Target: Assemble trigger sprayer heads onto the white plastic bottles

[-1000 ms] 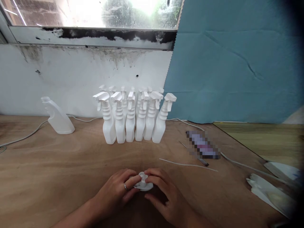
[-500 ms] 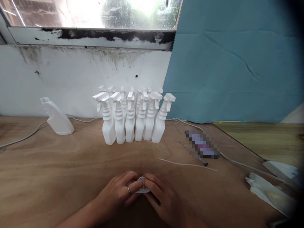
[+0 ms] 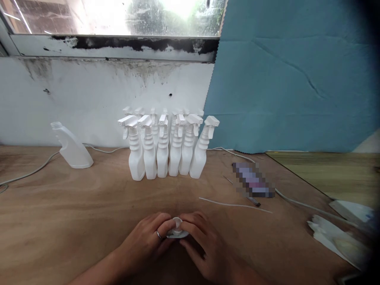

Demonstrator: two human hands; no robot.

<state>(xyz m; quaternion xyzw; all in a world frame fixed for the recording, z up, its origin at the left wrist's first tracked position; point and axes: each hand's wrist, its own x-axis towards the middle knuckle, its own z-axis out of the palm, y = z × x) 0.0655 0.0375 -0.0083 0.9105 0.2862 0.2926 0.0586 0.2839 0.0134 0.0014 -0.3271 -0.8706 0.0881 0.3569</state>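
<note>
Near the front of the table, both hands are closed around a small white plastic part with a round, ring-like top (image 3: 177,233). My left hand (image 3: 150,236), with a ring on one finger, grips its left side. On the other side, my right hand (image 3: 204,242) holds it with the fingertips at the round top. The fingers cover much of the part, so its full shape is hidden. Beyond the hands stand several white spray bottles (image 3: 175,158) in rows, each visible one topped with a trigger head. A thin whitish tube (image 3: 234,204) lies to the right of the hands.
An open-necked white bottle without a trigger (image 3: 74,150) stands at the left. A pixelated flat object (image 3: 253,180) and a thin dark-ended stick (image 3: 254,202) lie at the right, near a cable (image 3: 299,204). Crumpled plastic bags (image 3: 335,241) sit at the far right.
The white part is tilted slightly, showing more of its round top, and my fingers have shifted a little around it. The other things stay where they were.
</note>
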